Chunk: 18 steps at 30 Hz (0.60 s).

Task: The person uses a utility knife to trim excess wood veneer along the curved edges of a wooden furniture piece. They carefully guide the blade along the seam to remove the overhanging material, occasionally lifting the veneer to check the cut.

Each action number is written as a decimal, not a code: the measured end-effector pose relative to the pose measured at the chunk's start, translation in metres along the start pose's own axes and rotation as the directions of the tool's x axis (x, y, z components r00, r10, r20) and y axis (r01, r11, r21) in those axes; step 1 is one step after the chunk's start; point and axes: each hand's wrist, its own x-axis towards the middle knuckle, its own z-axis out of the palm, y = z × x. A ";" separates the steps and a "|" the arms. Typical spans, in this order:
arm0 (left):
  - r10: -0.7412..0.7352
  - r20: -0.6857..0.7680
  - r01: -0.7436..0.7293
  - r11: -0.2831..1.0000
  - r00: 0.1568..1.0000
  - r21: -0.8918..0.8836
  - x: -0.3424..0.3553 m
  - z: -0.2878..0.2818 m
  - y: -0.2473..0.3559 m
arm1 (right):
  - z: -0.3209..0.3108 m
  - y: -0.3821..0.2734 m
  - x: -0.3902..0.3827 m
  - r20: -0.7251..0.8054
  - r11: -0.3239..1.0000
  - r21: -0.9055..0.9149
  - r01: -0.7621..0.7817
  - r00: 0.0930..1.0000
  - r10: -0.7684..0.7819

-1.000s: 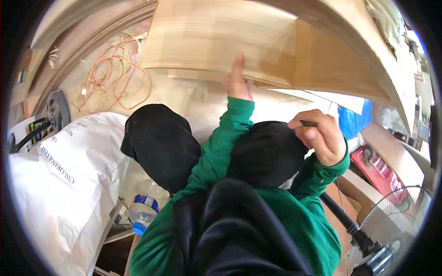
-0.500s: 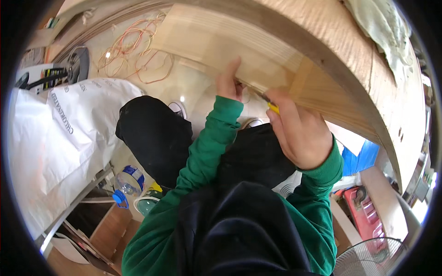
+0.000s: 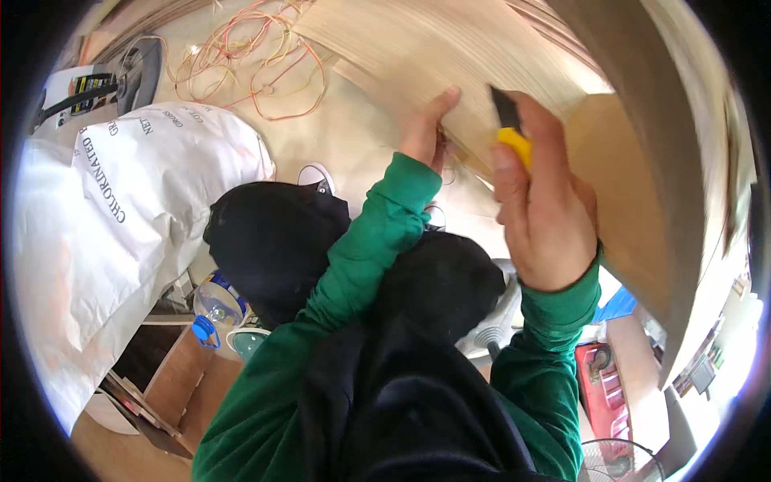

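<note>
A yellow utility knife [image 3: 514, 145] with a dark blade is gripped in my right hand [image 3: 546, 193], its blade pointing up and away from me, over the face of a pale wooden panel. My left hand [image 3: 430, 132] closes round the near edge of that wooden panel [image 3: 450, 48], thumb on the upper face and the other fingers mostly hidden below. The blade appears raised apart from the panel's edge. To the right, another flat brown board [image 3: 618, 177] meets the panel.
A curved wooden edge [image 3: 642, 120] arches over the right side. Tangled orange and yellow wires [image 3: 233, 64] lie on the floor at far left. A large white sack [image 3: 144, 209] stands left, near a plastic bottle [image 3: 217, 309]. At lower right are a red case [image 3: 602, 394] and a wire-mesh guard [image 3: 614, 462].
My right hand has lifted the knife off the panel's edge and turned its blade upward. The view has shifted, and the left hand still grips the panel.
</note>
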 end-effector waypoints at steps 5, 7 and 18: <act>0.134 -0.449 0.062 0.916 0.884 0.396 -0.033 0.019 0.061 | 0.005 -0.004 0.018 0.046 0.982 0.019 -0.188 0.981 0.187; 0.405 -0.475 -0.322 0.913 0.781 0.248 -0.066 0.035 0.084 | 0.004 -0.008 0.030 0.066 0.977 0.027 -0.211 0.976 0.209; 0.152 -0.265 -0.181 0.980 0.952 -0.088 -0.063 0.014 -0.098 | 0.024 -0.003 0.065 0.528 0.910 -0.415 -0.024 0.808 0.262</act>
